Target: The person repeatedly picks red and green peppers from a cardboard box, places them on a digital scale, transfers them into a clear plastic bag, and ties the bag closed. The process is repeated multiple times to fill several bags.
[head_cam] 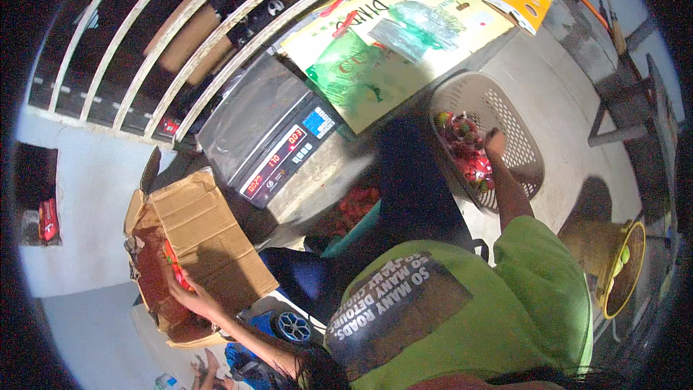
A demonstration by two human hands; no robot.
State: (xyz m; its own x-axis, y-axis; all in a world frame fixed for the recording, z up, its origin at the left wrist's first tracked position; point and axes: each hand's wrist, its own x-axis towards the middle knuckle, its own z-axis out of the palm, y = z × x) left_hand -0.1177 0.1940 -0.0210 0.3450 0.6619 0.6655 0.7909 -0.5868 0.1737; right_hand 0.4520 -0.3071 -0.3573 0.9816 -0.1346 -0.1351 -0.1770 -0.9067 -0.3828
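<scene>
My left hand (190,297) is inside an open cardboard box (211,227) on the left, its fingers around the lower end of a narrow red packet with some green (174,260). My right hand (495,143) is blurred inside a beige perforated plastic basket (533,162) on the right. Its fingers are beside clear bags of dark red and green produce (468,146); whether they grip a bag I cannot tell. Between box and basket stands a digital weighing scale (260,119) with lit red digits and nothing on its dark platform.
Yellow printed cardboard (400,108) bears green and clear plastic bags (417,27). White metal bars (200,27) curve across the upper left. A teal-rimmed container of red produce (357,208), a blue wheeled object (292,326) and a yellow-rimmed bucket (606,287) are nearby. Another person's bare limbs (208,371) show at bottom left.
</scene>
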